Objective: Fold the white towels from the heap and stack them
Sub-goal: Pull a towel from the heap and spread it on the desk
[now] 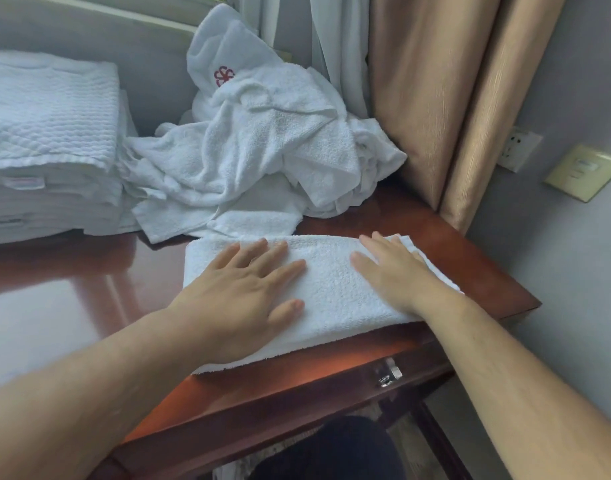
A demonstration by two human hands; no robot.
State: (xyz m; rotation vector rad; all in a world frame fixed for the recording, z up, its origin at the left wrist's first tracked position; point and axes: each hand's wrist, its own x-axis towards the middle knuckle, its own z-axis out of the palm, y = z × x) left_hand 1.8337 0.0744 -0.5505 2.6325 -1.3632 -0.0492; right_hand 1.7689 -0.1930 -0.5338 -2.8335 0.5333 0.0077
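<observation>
Left hand [238, 299] and right hand [394, 275] lie flat, outstretched, gripping nothing, on folded towel [331, 296]; far heap [262, 157] shows red flower-like emblem [223, 76].

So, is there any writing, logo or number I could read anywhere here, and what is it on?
No word or number reads clearly.
Red emblem on a towel in the heap: a flower-like swirl, no letters.
Tags on the folded stack: print too blurred to read.
Wall plate: faint marking, too blurred to read.
</observation>
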